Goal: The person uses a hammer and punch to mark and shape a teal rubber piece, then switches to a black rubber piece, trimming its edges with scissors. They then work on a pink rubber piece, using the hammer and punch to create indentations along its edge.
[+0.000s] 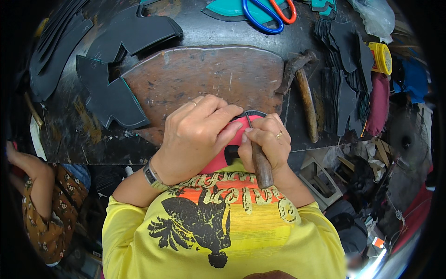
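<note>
My left hand (195,128), with a ring and a wristwatch, is closed on a pink piece with a black edge (240,133). It pinches this piece near the board's front edge, close to my body. In my right hand (274,139) is an awl with a worn wooden handle (262,167). Its thin metal shaft points away from me and meets the black edge of the piece. The exact tip is too small to make out. Both hands are close together, and part of the pink piece is hidden under my left fingers.
A worn brown board (200,69) lies on the dark table. To its right is a hammer (306,100), beside stacked black cut pieces (344,51). More black pieces (109,97) lie left. Scissors (265,21) rest at the back. Another person's arm (37,176) shows at left.
</note>
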Demonstrator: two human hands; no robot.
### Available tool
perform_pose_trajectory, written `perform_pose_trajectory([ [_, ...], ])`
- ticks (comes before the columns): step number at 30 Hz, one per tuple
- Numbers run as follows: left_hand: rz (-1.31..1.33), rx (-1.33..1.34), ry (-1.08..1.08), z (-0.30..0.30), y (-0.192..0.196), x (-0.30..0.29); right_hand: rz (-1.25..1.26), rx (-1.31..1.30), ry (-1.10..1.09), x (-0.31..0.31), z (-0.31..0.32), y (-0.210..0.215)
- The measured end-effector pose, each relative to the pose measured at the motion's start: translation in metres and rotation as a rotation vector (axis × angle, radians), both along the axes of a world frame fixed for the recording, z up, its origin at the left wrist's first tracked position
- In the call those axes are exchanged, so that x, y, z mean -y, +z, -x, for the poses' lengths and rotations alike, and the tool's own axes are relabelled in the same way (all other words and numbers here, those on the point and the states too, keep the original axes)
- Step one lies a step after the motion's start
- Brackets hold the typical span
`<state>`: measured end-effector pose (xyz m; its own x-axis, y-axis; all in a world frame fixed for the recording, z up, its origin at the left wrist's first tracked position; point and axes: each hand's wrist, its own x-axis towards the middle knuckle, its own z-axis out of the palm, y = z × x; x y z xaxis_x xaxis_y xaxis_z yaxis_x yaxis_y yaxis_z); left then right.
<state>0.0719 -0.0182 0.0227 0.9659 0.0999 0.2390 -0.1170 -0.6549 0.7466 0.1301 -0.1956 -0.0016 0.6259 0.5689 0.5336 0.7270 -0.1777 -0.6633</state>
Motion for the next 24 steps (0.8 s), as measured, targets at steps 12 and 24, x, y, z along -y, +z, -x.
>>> perform_pose_trajectory([
  [12, 0.022, -0.002, -0.001, -0.0003, -0.0002, 0.0009, -0.037, -0.055, 0.046, 0.0037, -0.0014, 0.0004],
  [24, -0.015, 0.023, -0.027, 0.0018, -0.0032, -0.0010, -0.069, -0.125, 0.033, 0.0078, 0.0001, -0.0002],
])
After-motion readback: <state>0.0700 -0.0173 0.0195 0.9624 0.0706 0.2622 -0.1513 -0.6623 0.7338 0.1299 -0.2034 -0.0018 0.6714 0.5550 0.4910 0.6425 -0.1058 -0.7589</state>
